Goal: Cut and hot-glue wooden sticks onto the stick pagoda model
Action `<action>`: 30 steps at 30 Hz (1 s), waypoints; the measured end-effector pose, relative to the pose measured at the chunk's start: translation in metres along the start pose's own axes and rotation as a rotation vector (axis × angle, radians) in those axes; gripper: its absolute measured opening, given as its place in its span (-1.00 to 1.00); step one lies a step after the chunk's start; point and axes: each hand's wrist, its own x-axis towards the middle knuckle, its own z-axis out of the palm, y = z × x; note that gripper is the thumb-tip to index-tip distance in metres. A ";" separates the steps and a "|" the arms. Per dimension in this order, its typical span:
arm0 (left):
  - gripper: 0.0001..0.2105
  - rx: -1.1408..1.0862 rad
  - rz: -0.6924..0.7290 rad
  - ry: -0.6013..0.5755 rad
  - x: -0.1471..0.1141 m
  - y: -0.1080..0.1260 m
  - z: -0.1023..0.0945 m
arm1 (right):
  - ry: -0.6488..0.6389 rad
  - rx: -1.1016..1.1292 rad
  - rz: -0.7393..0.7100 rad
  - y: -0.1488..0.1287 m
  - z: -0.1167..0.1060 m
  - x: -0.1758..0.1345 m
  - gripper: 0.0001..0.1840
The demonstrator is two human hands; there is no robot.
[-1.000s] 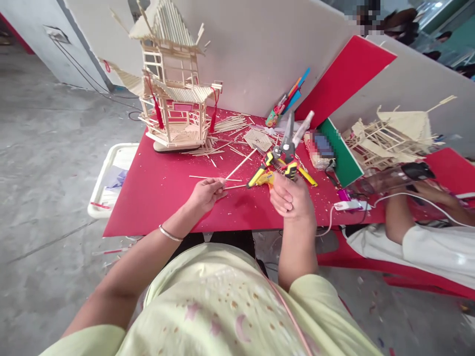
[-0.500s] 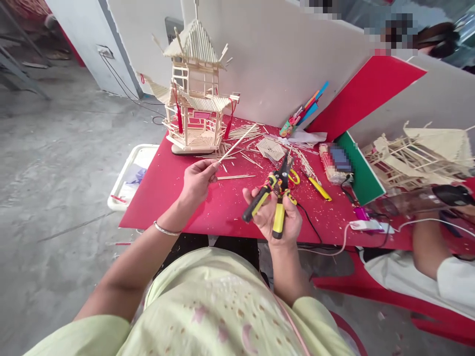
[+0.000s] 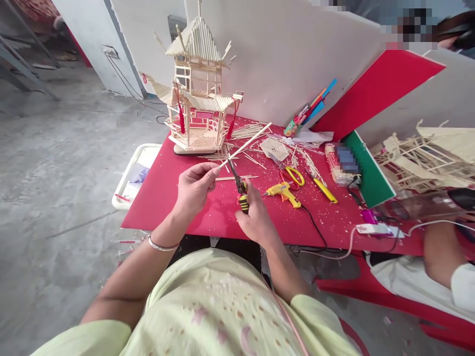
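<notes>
Stick [image 3: 249,143] pinched at its 8 o'clock end by left hand [image 3: 195,184], right hand [image 3: 257,211] curled round cutters [image 3: 243,203], probably so blades [image 3: 234,173] reach it; contact's hard to tell tbh.

The right hand [image 3: 255,210] partly conceals the cutters' handles [image 3: 243,203]. A stick model [image 3: 411,160] and a co-worker's sleeve [image 3: 463,288] are truncated by the right edge; pixelation obscures part of the upper right.

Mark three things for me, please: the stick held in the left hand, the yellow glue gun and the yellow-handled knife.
Held stick [image 3: 247,144]: head view, middle of its exposed length.
Glue gun [image 3: 279,189]: head view, on its yellow body.
Yellow-handled knife [image 3: 325,191]: head view, middle of its handle.
</notes>
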 end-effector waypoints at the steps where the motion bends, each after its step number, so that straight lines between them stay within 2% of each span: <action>1: -0.69 0.015 0.005 -0.004 0.000 -0.001 0.000 | 0.001 -0.057 -0.020 -0.001 -0.001 0.002 -0.01; 8: -0.70 0.109 0.042 -0.054 -0.001 -0.005 -0.004 | -0.034 -0.185 -0.106 -0.004 0.002 0.015 -0.04; 17: -0.70 0.219 0.099 -0.072 0.002 -0.006 -0.011 | -0.018 -0.260 -0.139 -0.007 0.004 0.021 -0.09; 21: -0.72 0.314 0.136 -0.074 -0.003 0.002 -0.007 | -0.006 -0.270 -0.135 -0.006 0.007 0.024 -0.15; 26: -0.81 0.546 0.228 -0.121 -0.008 0.018 -0.004 | 0.040 -0.248 -0.159 0.000 0.009 0.025 -0.17; 28: -0.80 0.599 0.227 -0.162 -0.007 0.022 -0.007 | 0.023 -0.223 -0.171 0.002 0.006 0.024 -0.17; 30: -0.73 0.602 0.167 -0.217 -0.005 0.024 -0.011 | -0.019 -0.172 -0.202 0.004 0.003 0.024 -0.15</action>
